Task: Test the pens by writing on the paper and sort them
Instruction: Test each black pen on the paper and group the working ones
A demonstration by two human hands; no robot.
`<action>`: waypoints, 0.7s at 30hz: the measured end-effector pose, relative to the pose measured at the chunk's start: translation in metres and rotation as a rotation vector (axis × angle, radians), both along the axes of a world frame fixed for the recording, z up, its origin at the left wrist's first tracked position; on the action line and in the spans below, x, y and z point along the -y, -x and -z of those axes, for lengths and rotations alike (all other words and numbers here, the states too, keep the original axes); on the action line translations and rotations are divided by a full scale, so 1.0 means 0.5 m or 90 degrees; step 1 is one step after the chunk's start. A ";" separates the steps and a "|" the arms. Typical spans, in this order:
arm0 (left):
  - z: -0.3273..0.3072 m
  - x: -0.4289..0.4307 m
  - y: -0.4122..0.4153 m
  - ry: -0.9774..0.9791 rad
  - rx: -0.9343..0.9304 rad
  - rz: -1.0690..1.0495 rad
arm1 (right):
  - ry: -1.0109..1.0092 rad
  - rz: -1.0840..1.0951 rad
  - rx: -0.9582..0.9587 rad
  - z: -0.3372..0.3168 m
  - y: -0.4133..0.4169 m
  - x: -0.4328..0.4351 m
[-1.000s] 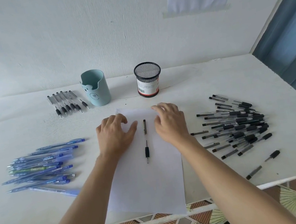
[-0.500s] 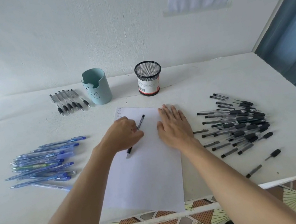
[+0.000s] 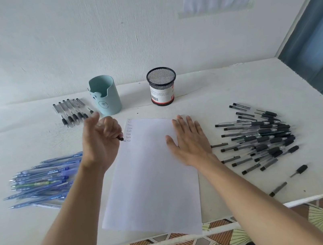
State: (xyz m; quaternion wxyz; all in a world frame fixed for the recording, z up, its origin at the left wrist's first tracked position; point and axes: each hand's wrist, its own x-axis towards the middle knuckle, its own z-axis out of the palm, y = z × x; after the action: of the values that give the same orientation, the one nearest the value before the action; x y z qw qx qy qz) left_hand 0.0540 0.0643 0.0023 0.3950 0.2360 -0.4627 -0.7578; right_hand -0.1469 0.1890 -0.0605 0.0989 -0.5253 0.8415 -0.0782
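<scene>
A white sheet of paper (image 3: 151,172) lies in the middle of the white table (image 3: 226,95), with small written marks near its top left corner. My left hand (image 3: 101,141) is raised at that corner, its fingers curled round a black pen (image 3: 120,138); only the pen's dark end shows below the fingers. My right hand (image 3: 188,139) lies flat on the paper's right edge. A heap of black pens (image 3: 262,138) is on the right, a heap of blue pens (image 3: 43,181) on the left.
A row of black pens (image 3: 72,111) lies at the back left beside a light blue holder (image 3: 105,95). A black mesh cup (image 3: 162,86) stands behind the paper. The paper's lower corner overhangs the table's front edge; a tiled floor and bare feet show below.
My left hand picked the black pen up off the paper and lifted it toward the top left corner. My right hand flattened and slid to the paper's right edge.
</scene>
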 end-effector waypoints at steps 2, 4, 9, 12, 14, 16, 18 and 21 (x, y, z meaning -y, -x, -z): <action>0.002 0.014 -0.009 -0.024 -0.027 -0.034 | 0.001 0.000 0.004 0.002 -0.001 0.000; 0.009 0.025 -0.014 -0.056 -0.044 -0.073 | 0.003 0.001 0.007 0.003 0.000 0.000; 0.037 0.045 0.004 -0.037 -0.005 -0.175 | 0.001 -0.001 0.002 0.006 0.001 0.003; 0.055 0.051 0.011 -0.075 0.023 -0.165 | -0.001 -0.003 -0.005 0.008 0.001 0.004; 0.067 0.054 0.019 -0.052 0.093 -0.151 | 0.000 -0.003 -0.002 0.009 0.002 0.004; 0.072 0.054 0.030 -0.012 0.181 -0.194 | 0.004 -0.002 0.001 0.009 0.003 0.005; 0.077 0.056 0.037 0.066 0.257 -0.222 | 0.007 -0.001 0.000 0.010 0.003 0.005; 0.086 0.059 0.039 0.168 0.357 -0.200 | 0.010 0.001 0.002 0.010 0.003 0.005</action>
State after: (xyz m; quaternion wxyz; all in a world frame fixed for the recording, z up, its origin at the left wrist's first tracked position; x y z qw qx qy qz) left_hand 0.0347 0.0350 -0.0406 0.3915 0.4502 -0.6055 -0.5268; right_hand -0.1481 0.1866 -0.0656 0.0962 -0.5256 0.8409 -0.0857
